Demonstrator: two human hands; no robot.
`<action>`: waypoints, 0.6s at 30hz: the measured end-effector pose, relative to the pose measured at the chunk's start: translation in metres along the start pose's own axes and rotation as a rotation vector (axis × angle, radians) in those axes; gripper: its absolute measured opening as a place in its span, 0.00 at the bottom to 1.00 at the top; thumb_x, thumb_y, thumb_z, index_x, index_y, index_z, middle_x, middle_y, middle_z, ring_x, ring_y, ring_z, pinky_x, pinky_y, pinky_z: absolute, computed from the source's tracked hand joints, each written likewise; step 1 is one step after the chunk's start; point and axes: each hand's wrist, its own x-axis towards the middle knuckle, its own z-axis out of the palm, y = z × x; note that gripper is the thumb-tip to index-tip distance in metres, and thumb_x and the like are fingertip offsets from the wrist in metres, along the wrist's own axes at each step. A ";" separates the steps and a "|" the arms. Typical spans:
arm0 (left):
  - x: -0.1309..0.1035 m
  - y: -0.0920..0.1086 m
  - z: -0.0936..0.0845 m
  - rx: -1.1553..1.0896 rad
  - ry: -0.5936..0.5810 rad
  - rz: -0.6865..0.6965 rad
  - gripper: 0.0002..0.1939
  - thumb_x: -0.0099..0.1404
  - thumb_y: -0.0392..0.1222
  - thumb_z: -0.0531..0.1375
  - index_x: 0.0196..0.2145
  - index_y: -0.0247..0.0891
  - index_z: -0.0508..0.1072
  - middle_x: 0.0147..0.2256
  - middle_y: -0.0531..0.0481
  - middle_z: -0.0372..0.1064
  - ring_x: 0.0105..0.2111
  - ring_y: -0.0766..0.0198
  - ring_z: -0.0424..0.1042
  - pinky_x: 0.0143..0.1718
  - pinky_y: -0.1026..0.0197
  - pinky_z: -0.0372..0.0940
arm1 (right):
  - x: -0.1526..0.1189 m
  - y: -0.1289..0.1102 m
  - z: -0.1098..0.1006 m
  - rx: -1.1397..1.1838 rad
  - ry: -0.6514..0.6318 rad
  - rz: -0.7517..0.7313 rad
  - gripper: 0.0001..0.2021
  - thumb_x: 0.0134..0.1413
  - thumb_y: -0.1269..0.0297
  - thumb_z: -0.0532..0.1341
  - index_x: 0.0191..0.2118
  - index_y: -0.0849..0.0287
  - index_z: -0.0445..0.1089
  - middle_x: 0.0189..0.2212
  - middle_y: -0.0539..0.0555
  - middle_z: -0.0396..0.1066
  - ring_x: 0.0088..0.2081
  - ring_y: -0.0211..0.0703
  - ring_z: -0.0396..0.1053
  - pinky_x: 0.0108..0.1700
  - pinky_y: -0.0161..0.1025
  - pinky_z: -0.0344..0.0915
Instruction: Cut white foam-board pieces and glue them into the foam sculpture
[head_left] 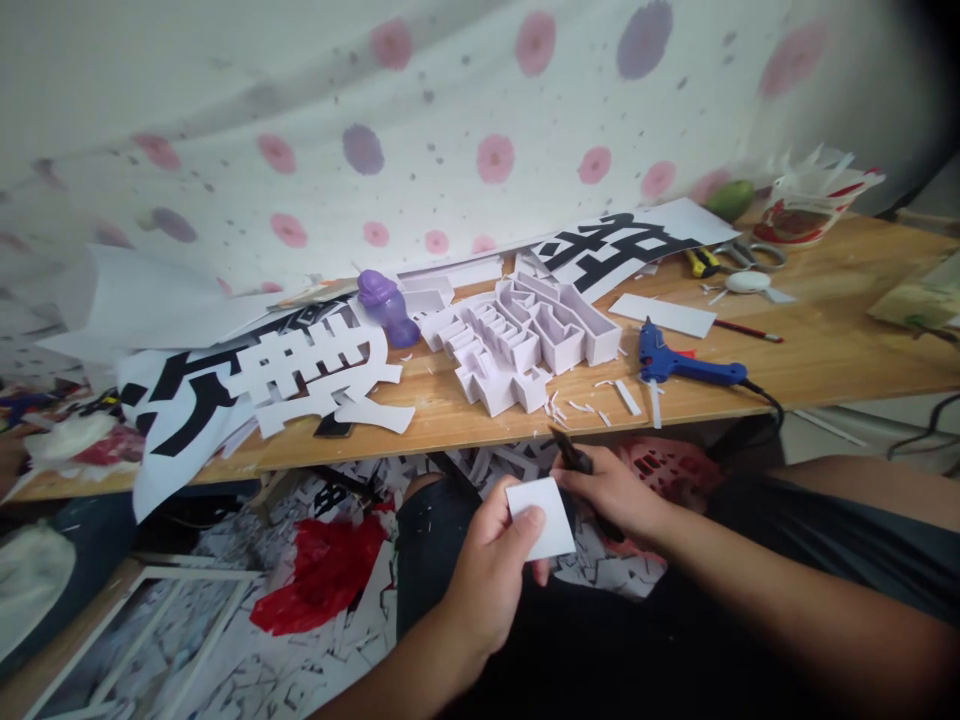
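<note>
Over my lap, my left hand (491,565) pinches a small white square of board (551,525), thumb flat on its face. My right hand (611,490) is closed around a slim dark tool (574,457), its tip pointing up toward the table edge; whether it is a knife or a pen I cannot make out. The tool is close to the square's upper right side. Ahead on the table stands a white built-up character with upright walls (517,340). Right of it lies a blue hot glue gun (686,367), among thin white offcuts (574,407).
Flat white cut-out characters (315,370) lie at left, beside a purple bottle (388,308). Printed black character sheets (622,245), scissors (757,256), a pencil (750,330) and a tub (814,200) are farther back. A red plastic bag (322,575) and paper scraps cover the floor.
</note>
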 end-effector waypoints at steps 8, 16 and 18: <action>0.010 0.006 -0.011 0.202 -0.065 0.074 0.07 0.62 0.41 0.57 0.36 0.34 0.66 0.27 0.52 0.64 0.22 0.72 0.60 0.22 0.67 0.57 | -0.016 -0.024 -0.002 0.667 -0.147 -0.007 0.13 0.50 0.57 0.62 0.30 0.63 0.61 0.19 0.47 0.59 0.16 0.29 0.54 0.19 0.28 0.49; 0.019 0.014 -0.019 0.309 -0.113 0.029 0.10 0.59 0.44 0.59 0.33 0.33 0.66 0.27 0.52 0.64 0.26 0.71 0.62 0.27 0.67 0.58 | -0.022 -0.035 -0.002 0.341 -0.062 0.049 0.19 0.50 0.50 0.62 0.28 0.63 0.61 0.16 0.46 0.57 0.17 0.30 0.54 0.19 0.27 0.51; 0.020 0.016 -0.024 0.380 -0.094 0.079 0.11 0.59 0.45 0.59 0.30 0.33 0.66 0.25 0.54 0.62 0.25 0.71 0.61 0.27 0.68 0.57 | -0.023 -0.035 0.000 0.268 -0.053 0.097 0.20 0.49 0.48 0.61 0.28 0.62 0.60 0.16 0.46 0.56 0.17 0.30 0.54 0.19 0.27 0.51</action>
